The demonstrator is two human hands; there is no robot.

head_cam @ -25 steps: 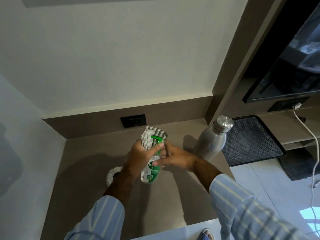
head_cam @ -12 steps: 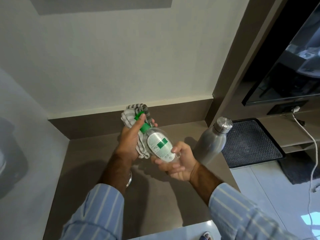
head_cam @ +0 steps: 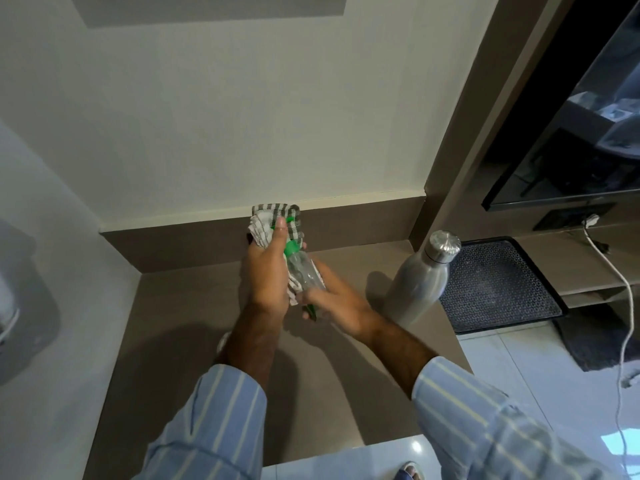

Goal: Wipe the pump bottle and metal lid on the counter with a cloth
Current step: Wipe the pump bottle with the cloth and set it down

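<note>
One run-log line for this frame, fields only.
phase: wiping pump bottle | left hand: cloth on pump end | right hand: bottle base | metal lid: on counter, mostly hidden

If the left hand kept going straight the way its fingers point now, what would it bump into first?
The left hand points up and away, toward the back of the counter. Beyond the cloth and pump bottle it holds, the first thing in line looks like the brown backsplash, then the wall above it. Depth is hard to judge here.

Pump bottle (head_cam: pixel 304 271) turned — label now hidden; right hand (head_cam: pixel 337 301) shifted over it.
</note>
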